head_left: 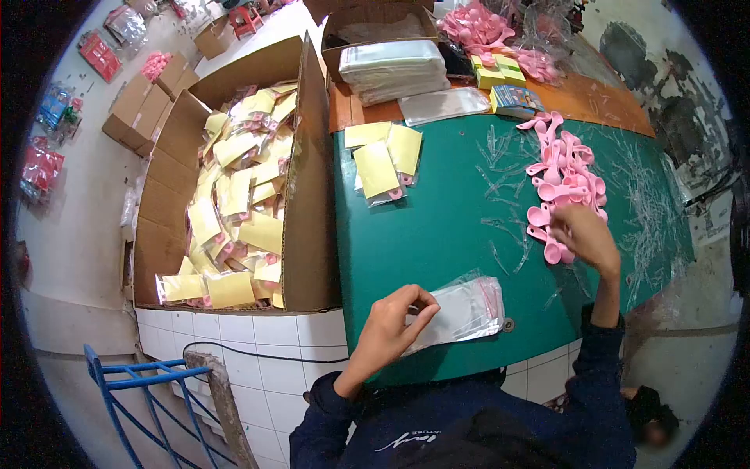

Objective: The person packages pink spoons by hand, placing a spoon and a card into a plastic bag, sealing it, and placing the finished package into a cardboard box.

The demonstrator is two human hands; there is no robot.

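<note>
The left hand (394, 324) sits at the near edge of the green counter (437, 234). Its thumb and forefinger are pinched narrow on the corner of a small pile of clear bags (469, 309), which lies flat just to the right of that hand. The right hand (586, 238) is further out and to the right, seen from the back with its fingers curled down into the near end of a heap of pink spoons (562, 176). I cannot tell whether it grips one. The heap runs away from that hand toward the far side.

Between and beyond the two hands the green surface is littered with thin clear plastic strips (500, 180). Beyond the left hand lie a few yellow packets (383, 160), overlapping. Further off, where the top turns orange-brown, there is a thick stack of bags (394, 70), with small yellow boxes (500, 72) to its right.

To the left of the left hand, an open cardboard box (308, 180) stands against the counter's side, heaped with more yellow packets. Below it, and under the counter's near edge, is a white tiled front (234, 336), with a blue frame (133, 383) nearer still. Far to the left, on the pale floor (86, 227), small cartons (141, 109) and red packages (43, 168) lie about.
</note>
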